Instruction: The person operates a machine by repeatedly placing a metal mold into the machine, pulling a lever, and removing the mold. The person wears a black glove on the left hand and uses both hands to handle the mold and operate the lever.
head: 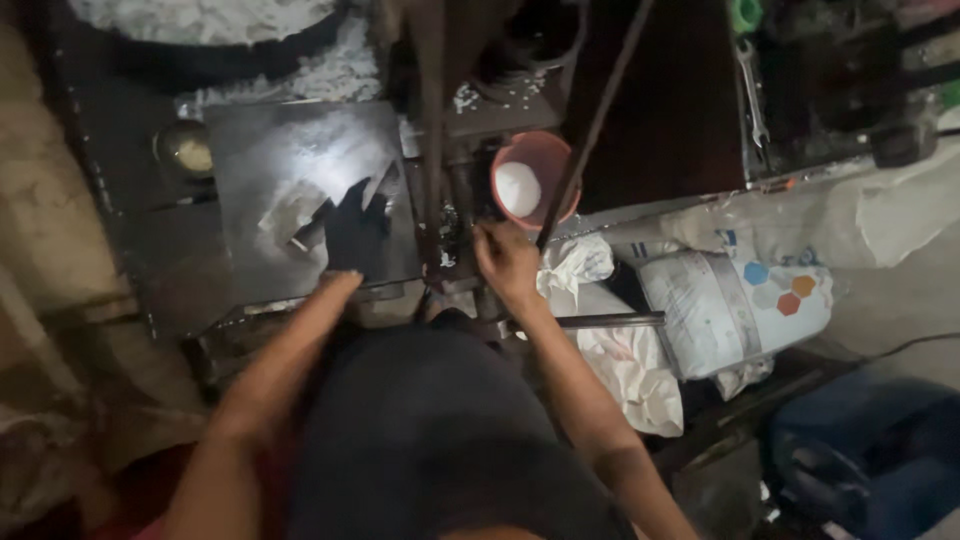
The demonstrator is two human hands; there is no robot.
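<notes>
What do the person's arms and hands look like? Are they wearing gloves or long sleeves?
No gloves and no long sleeves. Both forearms are bare down to the wrists. The left hand and the right hand are bare too, with no rings, watch or bracelets that I can see. The light is dim, so small details are hard to tell.
</notes>
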